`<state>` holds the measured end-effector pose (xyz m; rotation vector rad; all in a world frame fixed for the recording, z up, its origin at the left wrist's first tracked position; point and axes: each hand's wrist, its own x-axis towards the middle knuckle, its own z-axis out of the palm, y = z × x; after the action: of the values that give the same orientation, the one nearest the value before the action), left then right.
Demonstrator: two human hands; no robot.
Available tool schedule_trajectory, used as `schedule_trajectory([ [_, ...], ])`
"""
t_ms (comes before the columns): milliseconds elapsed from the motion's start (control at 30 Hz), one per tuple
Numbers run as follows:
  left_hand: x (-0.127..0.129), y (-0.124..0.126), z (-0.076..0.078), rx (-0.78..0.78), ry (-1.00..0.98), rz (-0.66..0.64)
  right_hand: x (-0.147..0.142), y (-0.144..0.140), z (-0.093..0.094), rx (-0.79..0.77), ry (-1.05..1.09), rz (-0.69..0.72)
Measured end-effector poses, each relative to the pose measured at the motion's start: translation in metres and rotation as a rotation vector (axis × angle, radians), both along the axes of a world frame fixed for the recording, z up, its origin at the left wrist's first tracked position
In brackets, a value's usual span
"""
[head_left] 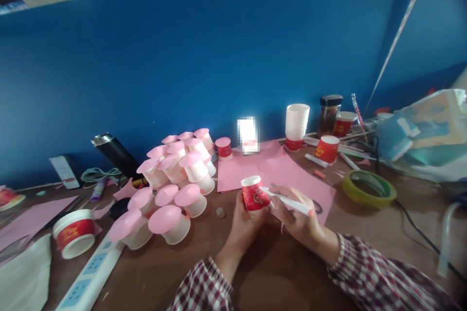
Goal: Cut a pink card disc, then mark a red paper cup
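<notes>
My left hand [243, 226] is wrapped round a small red paper cup [254, 194] with a white rim, held a little above the brown table. In my right hand [301, 218] is a white marker pen [292, 202], its tip touching or very near the cup's side. Pink paper sheets [241, 175] lie just behind the hands. To the left stand several upturned white paper cups [193, 167], each topped with a pink paper disc [165, 218]. One red cup [225, 152] with a pink disc stands beside the sheets.
A stack of white cups [296, 119] stands by the blue partition [233, 58]. Yellow tape [369, 189], another red cup [327, 149] and a dark-lidded jar [329, 115] are on the right. At left are a power strip [89, 272], a red-banded cup [74, 234] and a black flask [116, 153].
</notes>
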<state>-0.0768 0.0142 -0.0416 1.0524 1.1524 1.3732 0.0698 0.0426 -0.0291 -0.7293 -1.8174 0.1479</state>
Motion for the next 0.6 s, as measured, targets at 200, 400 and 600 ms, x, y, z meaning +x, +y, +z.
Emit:
schedule_trajectory([
  [200,0.0011,-0.0009,0.0,0.024,-0.017,-0.033,0.0001,0.0013,-0.0067,0.018,-0.026,0.01],
  [400,0.0027,-0.0015,0.0005,0.014,-0.059,-0.04,0.0009,0.0021,-0.009,0.029,-0.062,0.007],
  [600,-0.0002,0.0007,-0.0037,0.001,0.011,-0.023,-0.0002,0.0,-0.0014,0.063,-0.055,0.019],
])
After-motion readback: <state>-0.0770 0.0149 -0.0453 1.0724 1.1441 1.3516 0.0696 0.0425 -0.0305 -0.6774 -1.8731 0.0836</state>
